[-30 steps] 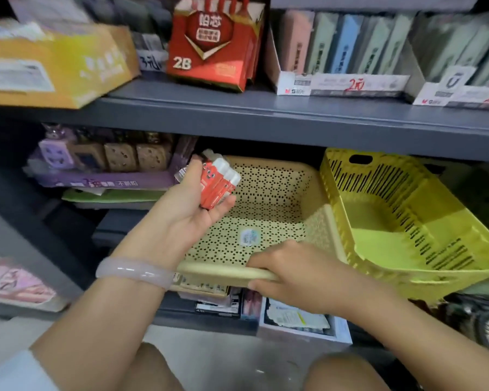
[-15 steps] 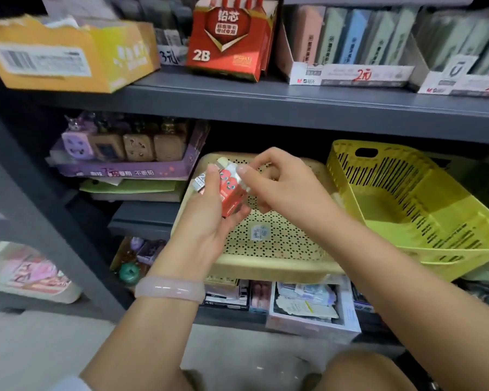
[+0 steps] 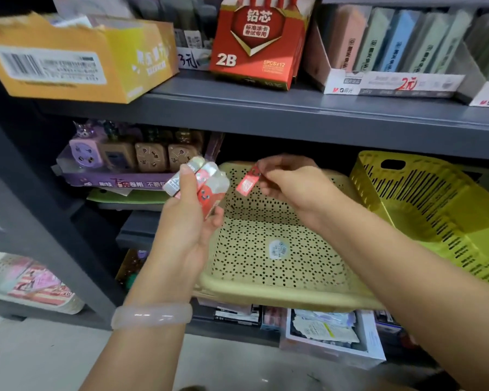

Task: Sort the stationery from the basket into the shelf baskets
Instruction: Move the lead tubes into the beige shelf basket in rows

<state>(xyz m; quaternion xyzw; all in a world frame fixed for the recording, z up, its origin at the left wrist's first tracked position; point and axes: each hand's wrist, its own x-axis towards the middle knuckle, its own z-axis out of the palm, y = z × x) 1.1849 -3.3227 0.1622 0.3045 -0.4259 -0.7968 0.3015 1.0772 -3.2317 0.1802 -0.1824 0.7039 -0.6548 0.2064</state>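
My left hand [image 3: 185,221] grips a bundle of small red and white packets [image 3: 202,183] in front of the shelf, left of the beige basket. My right hand [image 3: 290,183] pinches a single small red packet [image 3: 247,183] and holds it above the back of the beige perforated basket [image 3: 280,296]. That basket sits on the lower shelf with only a round sticker on its floor. A yellow-green slotted basket [image 3: 424,204] stands tilted to its right, and nothing shows inside it.
The grey upper shelf [image 3: 294,114] carries a yellow carton [image 3: 76,57], a red 2B lead box [image 3: 259,43] and white display boxes of pastel items [image 3: 390,52]. Purple toy packs [image 3: 124,162] sit left of the beige basket. Boxes of papers [image 3: 331,337] lie below.
My right hand left the beige basket's front rim, reached to the bundle in my left hand and pulled one red packet off to the right. The view moved closer.
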